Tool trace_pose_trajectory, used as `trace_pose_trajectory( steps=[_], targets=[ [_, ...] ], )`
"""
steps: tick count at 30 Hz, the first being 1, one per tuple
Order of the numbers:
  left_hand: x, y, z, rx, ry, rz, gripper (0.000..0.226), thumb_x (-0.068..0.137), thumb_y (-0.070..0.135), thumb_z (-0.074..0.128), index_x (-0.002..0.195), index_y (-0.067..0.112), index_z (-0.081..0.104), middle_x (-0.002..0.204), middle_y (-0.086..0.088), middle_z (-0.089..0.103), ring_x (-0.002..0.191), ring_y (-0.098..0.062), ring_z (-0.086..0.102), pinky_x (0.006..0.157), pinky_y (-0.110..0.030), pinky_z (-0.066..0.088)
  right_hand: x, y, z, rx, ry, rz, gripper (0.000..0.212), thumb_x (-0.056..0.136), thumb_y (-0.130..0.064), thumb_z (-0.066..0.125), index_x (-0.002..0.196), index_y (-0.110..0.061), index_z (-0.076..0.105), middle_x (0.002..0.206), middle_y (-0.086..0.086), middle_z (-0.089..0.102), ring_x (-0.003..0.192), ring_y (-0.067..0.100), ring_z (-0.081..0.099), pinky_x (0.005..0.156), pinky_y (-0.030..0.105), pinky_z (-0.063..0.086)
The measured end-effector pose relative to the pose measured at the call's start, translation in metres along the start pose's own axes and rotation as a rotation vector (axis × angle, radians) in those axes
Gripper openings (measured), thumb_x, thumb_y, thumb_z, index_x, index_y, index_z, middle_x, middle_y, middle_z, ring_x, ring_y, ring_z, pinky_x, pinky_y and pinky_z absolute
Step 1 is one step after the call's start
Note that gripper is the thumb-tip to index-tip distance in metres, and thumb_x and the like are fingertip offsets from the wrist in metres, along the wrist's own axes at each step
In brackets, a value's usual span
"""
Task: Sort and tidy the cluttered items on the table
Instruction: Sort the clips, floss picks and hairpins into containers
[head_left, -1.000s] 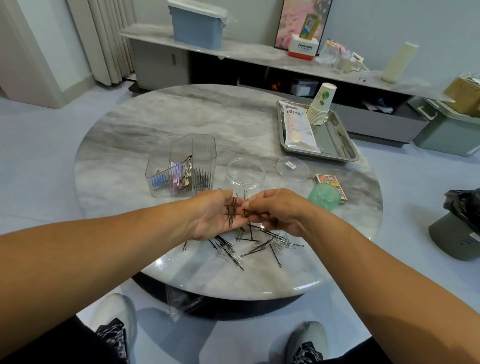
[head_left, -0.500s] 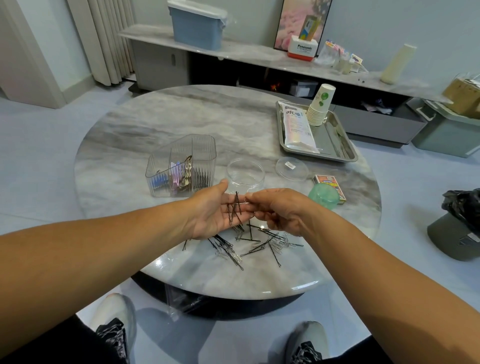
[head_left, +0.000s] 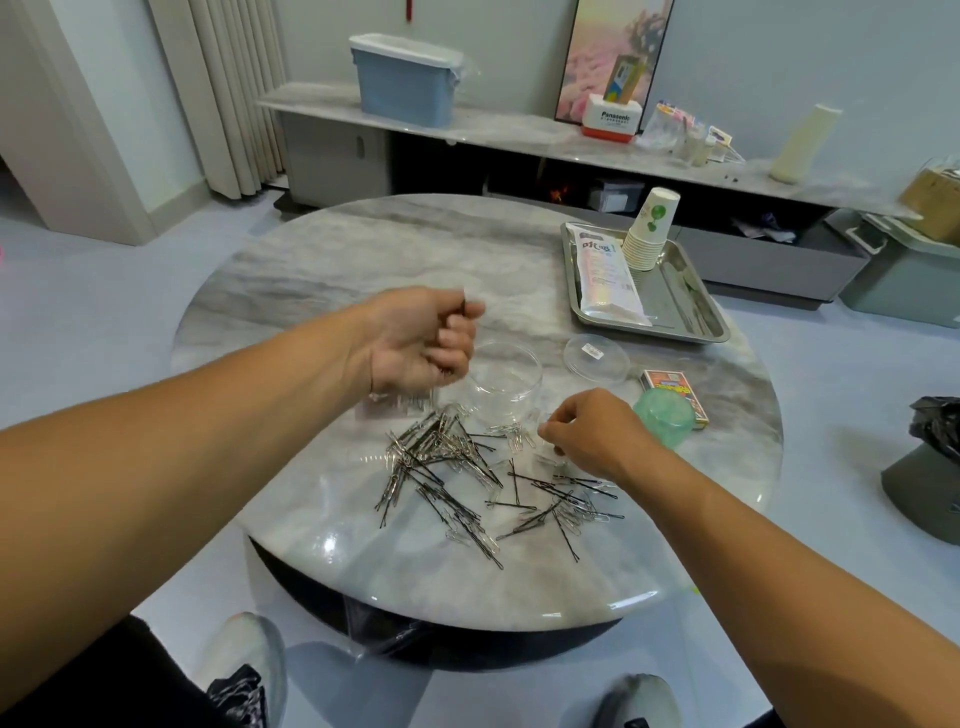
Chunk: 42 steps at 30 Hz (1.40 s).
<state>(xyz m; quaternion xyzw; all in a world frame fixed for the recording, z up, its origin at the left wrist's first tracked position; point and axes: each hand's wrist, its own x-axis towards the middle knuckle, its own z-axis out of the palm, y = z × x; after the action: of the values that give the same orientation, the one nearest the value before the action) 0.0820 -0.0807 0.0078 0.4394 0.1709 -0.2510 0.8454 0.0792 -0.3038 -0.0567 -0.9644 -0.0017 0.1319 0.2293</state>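
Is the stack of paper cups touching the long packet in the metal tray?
Cannot tell. In the head view, the paper cups overlap the packet's right edge, but no contact or gap shows.

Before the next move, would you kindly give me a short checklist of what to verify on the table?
1. Left hand grips hairpins, dark ends showing: ok.
2. Clear jar upright, mouth open: ok.
3. Lid lying off, beside the jar: ok.
4. Right hand fingers pinching a clip: cannot tell.
5. Pile on the table sorted: not ok, pins and clips mixed.
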Motion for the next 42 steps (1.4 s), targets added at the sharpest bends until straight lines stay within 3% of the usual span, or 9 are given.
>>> trace_pose_trajectory(
  steps=[10, 21, 24, 27, 30, 33, 36, 39, 42],
  targets=[
    [0.019, 0.038, -0.024, -0.121, 0.326, 0.386, 0.042, 0.107, 0.046, 0.038, 0.088, 0.013, 0.055, 0.073, -0.003, 0.054, 0.069, -0.016, 0.059, 0.071, -0.03, 0.054, -0.002, -0.003, -0.003, 0.04, -0.005, -0.032, 0.016, 0.093, -0.03, 0.068, 0.08, -0.023, 0.073, 0.08, -0.004, 0.074, 0.077, 0.019, 0.07, 0.079, 0.043, 0.061],
    [0.029, 0.016, -0.01, 0.515, 0.395, 0.508, 0.043, 0.106, 0.05, 0.034, 0.112, 0.015, 0.057, 0.109, -0.002, 0.067, 0.109, -0.016, 0.063, 0.106, -0.037, 0.033, -0.005, 0.003, 0.006, -0.009, 0.094, -0.138, 0.017, 0.097, -0.027, 0.06, 0.085, -0.027, 0.072, 0.081, -0.011, 0.07, 0.081, 0.013, 0.066, 0.079, 0.039, 0.059],
    [0.025, 0.011, -0.005, 0.642, 0.442, 0.571, 0.044, 0.106, 0.049, 0.032, 0.125, 0.014, 0.051, 0.117, -0.001, 0.063, 0.113, -0.015, 0.058, 0.093, -0.033, 0.033, -0.01, 0.004, 0.017, -0.018, 0.101, -0.275, 0.021, 0.102, -0.033, 0.054, 0.112, -0.028, 0.072, 0.111, -0.007, 0.072, 0.108, 0.018, 0.065, 0.095, 0.037, 0.052],
    [0.015, -0.004, -0.005, 0.831, 0.647, 0.926, 0.023, 0.106, 0.036, 0.041, 0.111, 0.016, 0.052, 0.103, 0.005, 0.055, 0.097, -0.013, 0.052, 0.082, -0.032, 0.042, -0.02, -0.003, 0.04, -0.195, -0.054, -0.686, 0.05, 0.107, -0.039, 0.041, 0.154, -0.021, 0.042, 0.159, 0.001, 0.04, 0.147, 0.018, 0.034, 0.122, 0.035, 0.026],
    [0.006, -0.039, -0.017, 1.153, 0.457, 1.285, 0.013, 0.105, 0.019, 0.045, 0.106, 0.013, 0.055, 0.1, 0.002, 0.053, 0.093, -0.017, 0.05, 0.083, -0.032, 0.043, -0.021, -0.01, 0.065, -0.412, -0.142, -0.785, 0.062, 0.107, -0.049, 0.026, 0.162, -0.021, 0.017, 0.169, 0.001, 0.014, 0.156, 0.019, 0.01, 0.127, 0.041, 0.01],
    [0.0, -0.082, -0.045, 1.536, 0.152, 1.078, 0.029, 0.106, 0.026, 0.036, 0.129, 0.019, 0.053, 0.122, 0.004, 0.055, 0.114, -0.012, 0.05, 0.097, -0.033, 0.044, -0.015, -0.005, 0.068, -0.484, -0.17, -0.712, 0.067, 0.102, -0.059, 0.015, 0.161, -0.027, 0.02, 0.169, -0.005, 0.015, 0.155, 0.017, 0.013, 0.126, 0.048, 0.008],
    [0.0, -0.106, -0.073, 1.837, -0.016, 0.829, 0.053, 0.106, 0.043, 0.028, 0.154, 0.021, 0.033, 0.158, 0.001, 0.035, 0.146, -0.012, 0.028, 0.121, -0.032, 0.026, -0.011, 0.005, 0.048, -0.451, -0.167, -0.678, 0.052, 0.107, -0.05, 0.02, 0.144, -0.03, 0.05, 0.159, -0.009, 0.038, 0.148, 0.009, 0.029, 0.123, 0.051, 0.01],
    [0.002, -0.102, -0.085, 2.057, 0.0, 0.606, 0.074, 0.103, 0.062, 0.022, 0.162, 0.023, 0.004, 0.17, 0.002, 0.0, 0.155, -0.01, -0.004, 0.122, -0.023, -0.006, -0.008, 0.011, 0.029, -0.417, -0.1, -0.617, 0.046, 0.109, -0.045, 0.025, 0.126, -0.028, 0.064, 0.141, -0.011, 0.059, 0.136, 0.007, 0.045, 0.123, 0.047, 0.011],
    [0.006, -0.09, -0.09, 2.129, 0.056, 0.504, 0.085, 0.096, 0.072, 0.019, 0.162, 0.023, -0.002, 0.169, 0.002, -0.008, 0.154, -0.01, -0.011, 0.12, -0.026, -0.01, -0.007, 0.009, 0.027, -0.389, -0.068, -0.632, 0.045, 0.11, -0.041, 0.03, 0.147, -0.027, 0.05, 0.155, -0.005, 0.045, 0.143, 0.012, 0.039, 0.122, 0.04, 0.019]
  ],
)
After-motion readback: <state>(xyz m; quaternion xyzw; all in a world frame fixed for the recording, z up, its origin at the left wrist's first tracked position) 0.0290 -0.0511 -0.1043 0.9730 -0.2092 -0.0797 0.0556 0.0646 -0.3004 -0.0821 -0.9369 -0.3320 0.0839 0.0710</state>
